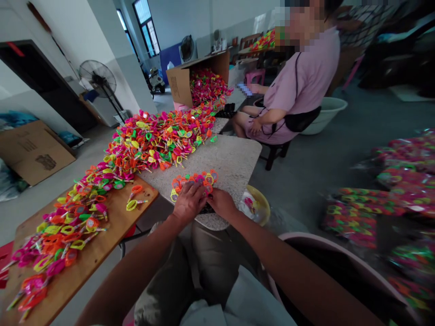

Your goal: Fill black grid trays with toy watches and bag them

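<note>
My left hand [189,202] lies palm down on a small bunch of bright plastic toys [193,180] at the near edge of a speckled stone tabletop [228,159]; its fingers curl over the bunch. My right hand [221,203] sits close beside it, fingers bent against the same bunch and a dark strip under it. A long heap of the same pink, orange, yellow and green toys [156,136] runs across the table to my left.
A wooden table [102,235] at left carries more toys. An open cardboard box [200,79] full of them stands behind. A seated person in a purple top [299,81] faces away at the far side. Bagged toys [390,194] pile at right; a yellow bowl [260,206] sits below.
</note>
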A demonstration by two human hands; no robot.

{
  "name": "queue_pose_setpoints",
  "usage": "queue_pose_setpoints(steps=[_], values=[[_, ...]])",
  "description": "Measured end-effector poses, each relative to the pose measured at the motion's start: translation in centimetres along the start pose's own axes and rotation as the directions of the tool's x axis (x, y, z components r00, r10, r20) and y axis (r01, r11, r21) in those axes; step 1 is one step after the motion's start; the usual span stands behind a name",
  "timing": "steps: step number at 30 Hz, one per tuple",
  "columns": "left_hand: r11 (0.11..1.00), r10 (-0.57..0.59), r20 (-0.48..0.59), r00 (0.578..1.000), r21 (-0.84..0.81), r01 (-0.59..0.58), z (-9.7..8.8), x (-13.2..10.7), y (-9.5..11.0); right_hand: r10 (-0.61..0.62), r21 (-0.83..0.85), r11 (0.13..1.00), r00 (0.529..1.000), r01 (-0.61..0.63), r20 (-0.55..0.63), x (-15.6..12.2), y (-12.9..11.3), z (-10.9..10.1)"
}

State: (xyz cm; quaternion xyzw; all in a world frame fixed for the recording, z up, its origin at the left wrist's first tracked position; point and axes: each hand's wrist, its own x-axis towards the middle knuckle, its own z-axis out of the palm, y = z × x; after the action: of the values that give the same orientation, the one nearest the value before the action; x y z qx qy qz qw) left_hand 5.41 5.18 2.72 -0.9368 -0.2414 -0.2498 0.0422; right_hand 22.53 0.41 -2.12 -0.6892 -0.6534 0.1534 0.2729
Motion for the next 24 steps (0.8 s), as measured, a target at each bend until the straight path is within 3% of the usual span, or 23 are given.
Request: queue_pose_setpoints(steps=[4,7,10,12,15,18,21,24], values=[[0.999,-0.049,-0.010,0.999,0.012,0.049,-0.1,0.0,0.6,-0.022,-0.077,0.997,1.000,0.022,-0.005,-0.1,-0.5,0.5],[0.998,-0.051,-0.033,0.998,0.026,0.052,-1.5,-0.5,1.0,-0.046,-0.113,0.993,0.998,0.042,-0.039,-0.6,-0.2,1.5],[0.990,-0.129,-0.090,0.988,0.045,0.134,-3.3,-2.4,-1.1,-0.065,-0.080,0.995,0.987,0.054,-0.145,-1.0,0.9,2.8],[0.948,-0.290,-0.156,0.944,0.088,0.306,-4.6,-4.9,-4.3,-0.103,0.005,0.994,0.962,0.108,-0.253,-1.5,1.7,3.4],[0.775,-0.557,-0.242,0.795,0.192,0.602,-6.8,-10.6,-9.9,-0.121,0.112,0.978,0.914,0.176,-0.388,-3.0,2.4,3.5],[0.598,-0.722,-0.173,0.670,0.330,0.730,-8.4,-15.9,-13.9,-0.066,0.154,0.977,0.894,0.148,-0.442,-5.0,1.7,2.7],[0.576,-0.747,-0.119,0.654,0.374,0.727,-9.1,-18.9,-15.6,-0.064,0.177,0.972,0.899,0.154,-0.433,-6.2,0.1,2.2],[0.562,-0.749,-0.116,0.652,0.410,0.718,-9.0,-19.8,-16.1,-0.088,0.220,0.959,0.927,0.178,-0.365,-6.5,-1.8,2.4]])
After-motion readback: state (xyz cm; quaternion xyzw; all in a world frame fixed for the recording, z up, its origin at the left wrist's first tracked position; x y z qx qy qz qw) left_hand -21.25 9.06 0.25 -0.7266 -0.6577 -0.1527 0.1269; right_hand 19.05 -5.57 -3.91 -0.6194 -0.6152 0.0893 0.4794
